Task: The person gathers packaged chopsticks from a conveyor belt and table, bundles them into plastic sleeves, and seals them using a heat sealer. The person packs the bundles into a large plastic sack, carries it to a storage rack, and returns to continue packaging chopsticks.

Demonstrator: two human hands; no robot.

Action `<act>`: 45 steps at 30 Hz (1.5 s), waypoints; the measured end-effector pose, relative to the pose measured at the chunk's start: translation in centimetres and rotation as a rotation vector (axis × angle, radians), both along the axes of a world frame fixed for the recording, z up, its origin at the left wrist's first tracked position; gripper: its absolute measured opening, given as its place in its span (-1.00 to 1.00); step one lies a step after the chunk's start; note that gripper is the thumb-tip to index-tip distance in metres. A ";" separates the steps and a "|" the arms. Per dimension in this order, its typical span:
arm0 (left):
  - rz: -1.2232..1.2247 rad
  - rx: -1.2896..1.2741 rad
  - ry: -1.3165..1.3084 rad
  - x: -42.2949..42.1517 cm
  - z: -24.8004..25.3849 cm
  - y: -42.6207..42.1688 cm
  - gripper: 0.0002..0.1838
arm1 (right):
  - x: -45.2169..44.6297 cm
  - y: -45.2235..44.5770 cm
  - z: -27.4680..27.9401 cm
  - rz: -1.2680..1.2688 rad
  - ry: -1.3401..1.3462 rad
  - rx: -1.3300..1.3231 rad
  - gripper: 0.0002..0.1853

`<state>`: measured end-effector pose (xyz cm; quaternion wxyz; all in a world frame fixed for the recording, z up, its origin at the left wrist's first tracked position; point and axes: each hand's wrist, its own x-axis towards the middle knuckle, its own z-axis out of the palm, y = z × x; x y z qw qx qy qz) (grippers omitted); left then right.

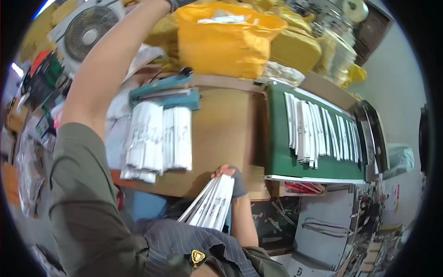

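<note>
My right hand [237, 183], in a grey fingerless glove, is closed round the top of a fan of long narrow white packets [211, 203] with dark print, held close to my body. My left arm reaches far forward, and my left hand [174, 3] is at the top edge of the view beside a big yellow bag [224, 44]. Only a bit of its grey glove shows; the fingers are out of sight. White strips lie in the bag's mouth. Stacks of similar white packets [159, 136] lie on the brown tabletop [217, 124], next to a teal tray-like holder [164, 92].
At the right, a green board [279, 134] carries rows of white packets [318, 131]. A fan [90, 34] stands at the upper left. More yellow bags [295, 48] and clear film rolls [334, 53] are at the back. Cluttered bags line the left side.
</note>
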<state>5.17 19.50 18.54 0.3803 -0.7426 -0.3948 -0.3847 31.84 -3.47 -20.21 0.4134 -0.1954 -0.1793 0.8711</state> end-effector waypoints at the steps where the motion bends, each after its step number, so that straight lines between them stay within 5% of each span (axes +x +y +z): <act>1: 0.044 -0.019 -0.002 -1.6 -0.8 -2.6 -0.59 | -0.5 -0.1 0.8 -0.016 -0.025 0.063 -0.79; 3: -0.065 -0.356 0.091 -5.8 -3.2 -9.3 -0.69 | -1.7 -0.4 4.1 0.013 -0.138 0.190 -0.72; 5: 0.276 -0.527 0.039 -10.4 -7.4 -17.3 -0.78 | -3.5 -0.1 4.7 0.083 -0.181 0.286 -0.75; 7: 0.271 -0.652 -0.122 -19.9 -14.5 -21.8 -0.68 | -5.7 -0.8 6.9 0.157 -0.176 0.275 -0.78; 8: 0.469 -0.770 -0.263 -23.7 -17.6 -25.2 -0.68 | -6.9 -1.7 8.4 0.173 -0.182 0.203 -0.80; 12: 0.885 -0.762 -0.554 -32.4 -26.9 -35.0 -0.67 | -9.7 -2.3 8.6 0.307 -0.244 0.195 -0.79; 15: 0.877 -0.707 -0.482 -36.1 -33.8 -33.6 -0.72 | -12.0 -2.5 8.8 0.357 -0.350 0.194 -0.79; 21: 1.179 -0.859 -0.273 -34.4 -36.6 -25.4 -0.65 | -14.3 -2.8 9.5 0.274 -0.350 0.172 -0.83; 23: 1.217 -0.956 -0.275 -33.8 -35.5 -23.5 -0.57 | -14.0 -2.8 8.7 0.225 -0.378 0.170 -0.80; 25: 1.297 -1.156 -0.561 -34.3 -35.0 -21.9 -0.59 | -14.3 -3.1 9.3 0.235 -0.397 0.206 -0.80; 26: 1.254 -1.254 -0.318 -34.7 -34.0 -21.7 -0.65 | -14.5 -3.2 9.5 0.246 -0.409 0.183 -0.81; 30: 1.326 -1.300 -0.456 -34.7 -33.2 -21.6 -0.62 | -13.6 -3.8 10.5 0.236 -0.406 0.130 -0.81; 39: 0.978 -1.121 -0.422 -32.9 -31.3 -27.7 -0.70 | -11.7 -3.4 8.6 0.217 -0.360 0.186 -0.79; 41: 0.666 -1.089 -0.645 -31.2 -29.7 -28.8 -0.69 | -11.6 -3.3 8.7 0.258 -0.344 0.232 -0.78; 43: 0.224 -1.337 -1.112 -27.5 -27.1 -30.6 -0.57 | -11.1 -3.2 8.9 0.275 -0.404 0.302 -0.72; 45: -0.172 -1.528 -1.433 -21.3 -24.5 -33.6 -0.46 | -11.4 -3.8 10.1 0.216 -0.325 0.293 -0.49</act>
